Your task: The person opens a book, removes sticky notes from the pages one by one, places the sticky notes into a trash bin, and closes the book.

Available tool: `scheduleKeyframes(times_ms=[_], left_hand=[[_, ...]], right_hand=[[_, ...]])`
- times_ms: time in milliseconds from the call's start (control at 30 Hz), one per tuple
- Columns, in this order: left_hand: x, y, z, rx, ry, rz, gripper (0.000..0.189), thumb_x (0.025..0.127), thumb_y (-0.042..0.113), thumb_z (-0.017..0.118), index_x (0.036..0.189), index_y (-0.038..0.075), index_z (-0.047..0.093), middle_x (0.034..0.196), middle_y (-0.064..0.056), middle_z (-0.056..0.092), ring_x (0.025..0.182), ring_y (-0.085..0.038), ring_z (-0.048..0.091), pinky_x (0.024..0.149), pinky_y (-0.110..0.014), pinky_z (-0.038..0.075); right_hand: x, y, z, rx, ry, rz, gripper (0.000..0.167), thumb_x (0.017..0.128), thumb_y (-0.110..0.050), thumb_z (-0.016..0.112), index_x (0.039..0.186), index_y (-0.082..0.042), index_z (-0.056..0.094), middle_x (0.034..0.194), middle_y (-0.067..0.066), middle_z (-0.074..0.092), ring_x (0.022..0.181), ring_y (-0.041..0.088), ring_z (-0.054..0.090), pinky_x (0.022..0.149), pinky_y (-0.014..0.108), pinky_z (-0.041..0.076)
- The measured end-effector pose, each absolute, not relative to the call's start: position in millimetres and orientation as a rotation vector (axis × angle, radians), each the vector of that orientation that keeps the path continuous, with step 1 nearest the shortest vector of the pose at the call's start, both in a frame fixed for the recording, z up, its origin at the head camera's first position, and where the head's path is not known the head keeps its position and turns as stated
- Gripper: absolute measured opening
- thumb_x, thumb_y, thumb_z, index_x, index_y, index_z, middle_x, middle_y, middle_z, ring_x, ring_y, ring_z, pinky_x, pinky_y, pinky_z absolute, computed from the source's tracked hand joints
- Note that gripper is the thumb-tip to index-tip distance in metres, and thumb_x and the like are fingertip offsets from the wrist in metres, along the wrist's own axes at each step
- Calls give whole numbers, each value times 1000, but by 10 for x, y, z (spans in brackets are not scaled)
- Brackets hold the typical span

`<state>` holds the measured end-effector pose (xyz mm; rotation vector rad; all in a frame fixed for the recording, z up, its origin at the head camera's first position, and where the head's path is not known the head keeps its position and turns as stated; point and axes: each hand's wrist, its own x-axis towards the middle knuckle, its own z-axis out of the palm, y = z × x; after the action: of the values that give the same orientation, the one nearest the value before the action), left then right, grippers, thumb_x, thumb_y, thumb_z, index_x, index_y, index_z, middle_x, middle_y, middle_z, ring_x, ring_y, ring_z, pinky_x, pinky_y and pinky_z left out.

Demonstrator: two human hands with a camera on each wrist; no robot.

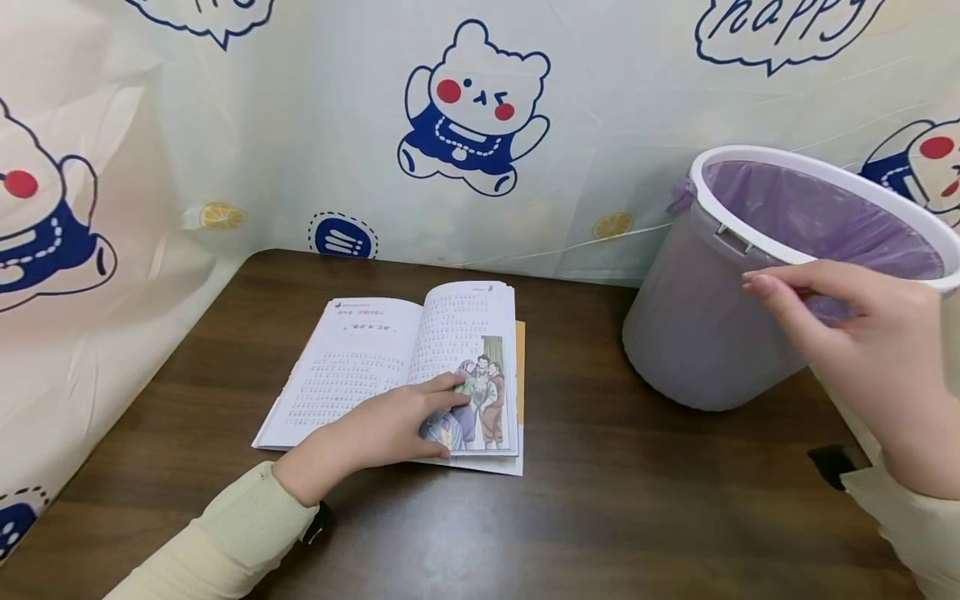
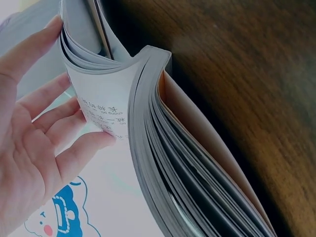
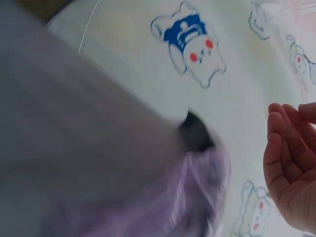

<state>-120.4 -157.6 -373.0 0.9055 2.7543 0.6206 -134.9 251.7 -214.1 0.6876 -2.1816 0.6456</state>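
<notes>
An open book lies on the brown table, its pages printed with small text and a coloured picture of people on the right-hand page. My left hand rests on that page with the fingers spread over the picture. In the left wrist view, the fingertips and thumb of my left hand touch a curved page of the book. Beside the rim of a grey bin, my right hand is raised, thumb and index fingertips together. Nothing is visible between the fingers of my right hand.
A translucent purple bag lines the bin under its white rim. Cartoon-printed sheeting stands behind and to the left of the table. An orange-brown edge shows under the book's right side.
</notes>
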Motion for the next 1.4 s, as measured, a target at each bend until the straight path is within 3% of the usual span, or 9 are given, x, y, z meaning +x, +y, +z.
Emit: scheduleKeyframes(times_ms=[100, 233, 300, 500, 633, 800, 1067, 1233, 1400], left_hand=[[-1226, -1576, -3704, 898, 2762, 629, 62, 85, 22, 86, 141, 7, 62, 158, -13, 44, 132, -29, 55, 102, -45, 49], [-1239, -1588, -3675, 891, 2770, 660, 63, 85, 23, 86, 141, 8, 62, 158, -12, 43, 134, -29, 53, 104, -45, 48], [-1237, -1600, -3670, 891, 2774, 671, 63, 85, 23, 86, 141, 8, 62, 159, -12, 43, 135, -29, 53, 105, -45, 48], [-1236, -1612, -3687, 890, 2777, 703, 63, 86, 23, 86, 142, 8, 61, 159, -12, 42, 136, -30, 51, 106, -46, 46], [-1211, -1597, -3701, 858, 2761, 735, 65, 86, 22, 86, 143, 8, 60, 161, -12, 40, 136, -29, 51, 107, -46, 46], [-1186, -1597, -3733, 856, 2757, 766, 67, 85, 22, 86, 144, 8, 58, 162, -12, 37, 138, -30, 49, 107, -47, 45], [-1126, -1672, -3737, 810, 2810, 977, 58, 95, 33, 76, 145, 11, 57, 162, -8, 37, 143, -32, 42, 111, -52, 40], [-1059, -1842, -3641, 657, 3009, 1250, 37, 105, 23, 62, 140, 11, 61, 147, -11, 57, 129, -35, 58, 97, -56, 51], [-1040, -2162, -3437, 383, 3067, 1553, 31, 111, 17, 45, 126, 2, 67, 123, -19, 70, 108, -35, 69, 82, -37, 59]], right_hand=[[-1423, 2427, -2249, 787, -2141, 746, 19, 90, -16, 81, 89, 3, 80, 95, -34, 65, 79, -15, 58, 74, 7, 41], [-1519, 2292, -2408, 837, -2179, 817, 2, 85, -2, 82, 85, 0, 80, 89, -27, 69, 79, -16, 61, 74, 6, 43], [-1567, 2207, -2491, 856, -2243, 875, 8, 82, 6, 81, 86, 0, 80, 86, -20, 72, 78, -13, 63, 73, 6, 46], [-1735, 1956, -2812, 882, -2567, 1120, 10, 94, -1, 72, 97, -5, 81, 86, 1, 77, 74, 2, 69, 69, 15, 53], [-1880, 1844, -3074, 854, -2823, 1245, 12, 98, -14, 72, 103, -6, 80, 88, 3, 76, 73, 15, 69, 68, 26, 56], [-2049, 1713, -3445, 877, -2975, 1410, 17, 98, -14, 71, 105, 0, 77, 88, 11, 76, 76, 29, 70, 71, 35, 58], [-2184, 1624, -3826, 815, -3160, 1414, 21, 99, -18, 70, 107, 1, 77, 87, 4, 75, 73, 18, 68, 71, 43, 58], [-2180, 1629, -3900, 771, -3192, 1444, 20, 99, -16, 69, 106, 1, 77, 86, 4, 75, 73, 18, 68, 71, 41, 58], [-2170, 1628, -3977, 852, -3185, 1500, 19, 99, -13, 67, 106, 3, 76, 88, 6, 75, 74, 17, 69, 70, 36, 58]])
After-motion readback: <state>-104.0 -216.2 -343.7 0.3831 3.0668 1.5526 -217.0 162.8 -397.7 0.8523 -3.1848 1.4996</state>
